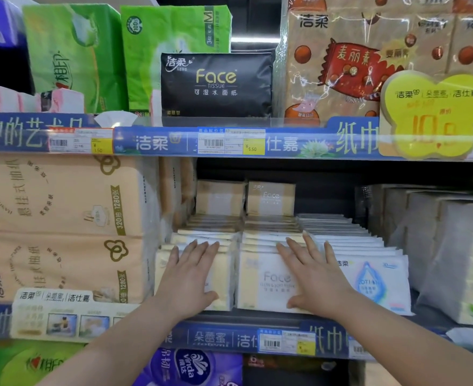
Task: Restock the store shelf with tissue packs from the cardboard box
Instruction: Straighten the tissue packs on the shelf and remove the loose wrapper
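I am looking at the middle shelf (257,320), where three rows of small tissue packs stand on edge in the centre of the frame. My left hand (190,274) lies flat and fully open, fingers spread, its palm pressed on the face of the front pack of the left cream row (224,277); it grips nothing. My right hand (313,271) is likewise open and flat, fingers fanned, resting on the front Face pack (263,282) of the middle row, its thumb low near the pack's bottom edge; it too holds nothing. Just right of that hand stands the front pack of the white row (374,282) with a blue droplet mark. Behind the rows, towards the back of the shelf, two more cream packs (246,197) stand upright. At the left of the frame large beige bundles (60,227) fill the shelf beside the rows; at the right stand grey-wrapped bundles (450,246). In the upper centre, on the shelf above, sits a black Face pack (216,84), with green packs (96,51) to its left and a yellow price sign (433,115) at the upper right
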`<state>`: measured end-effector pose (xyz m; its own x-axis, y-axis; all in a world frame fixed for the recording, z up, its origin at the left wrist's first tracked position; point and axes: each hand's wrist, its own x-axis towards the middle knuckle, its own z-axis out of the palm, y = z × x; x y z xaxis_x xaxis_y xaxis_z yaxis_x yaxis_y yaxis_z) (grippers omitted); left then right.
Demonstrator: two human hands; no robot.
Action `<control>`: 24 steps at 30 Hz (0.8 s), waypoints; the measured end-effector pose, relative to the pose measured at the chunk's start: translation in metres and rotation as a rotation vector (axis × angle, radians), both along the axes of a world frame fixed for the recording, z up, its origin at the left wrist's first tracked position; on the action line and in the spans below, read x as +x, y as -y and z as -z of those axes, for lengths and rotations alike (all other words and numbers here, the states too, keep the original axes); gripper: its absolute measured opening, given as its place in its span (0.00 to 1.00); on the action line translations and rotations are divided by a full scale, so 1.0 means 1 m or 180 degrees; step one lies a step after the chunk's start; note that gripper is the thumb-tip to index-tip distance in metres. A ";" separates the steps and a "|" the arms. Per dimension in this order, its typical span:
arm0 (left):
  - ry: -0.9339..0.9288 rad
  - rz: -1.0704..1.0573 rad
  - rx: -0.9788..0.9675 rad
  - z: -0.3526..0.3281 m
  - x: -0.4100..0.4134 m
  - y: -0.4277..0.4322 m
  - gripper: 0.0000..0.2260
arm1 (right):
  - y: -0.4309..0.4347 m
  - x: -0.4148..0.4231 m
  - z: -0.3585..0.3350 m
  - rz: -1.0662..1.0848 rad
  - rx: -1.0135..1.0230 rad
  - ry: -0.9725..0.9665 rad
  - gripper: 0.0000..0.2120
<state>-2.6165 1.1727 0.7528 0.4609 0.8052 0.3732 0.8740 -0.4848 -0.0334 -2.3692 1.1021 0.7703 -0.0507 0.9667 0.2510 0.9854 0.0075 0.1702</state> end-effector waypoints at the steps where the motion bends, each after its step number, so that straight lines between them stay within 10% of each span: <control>1: 0.0012 0.0002 -0.0003 -0.001 0.000 0.001 0.42 | 0.001 0.002 0.000 -0.0032 0.0005 -0.0007 0.52; 24: -0.0202 0.0329 0.0609 0.006 0.050 -0.004 0.43 | 0.034 0.072 -0.008 0.0324 0.0041 -0.0086 0.49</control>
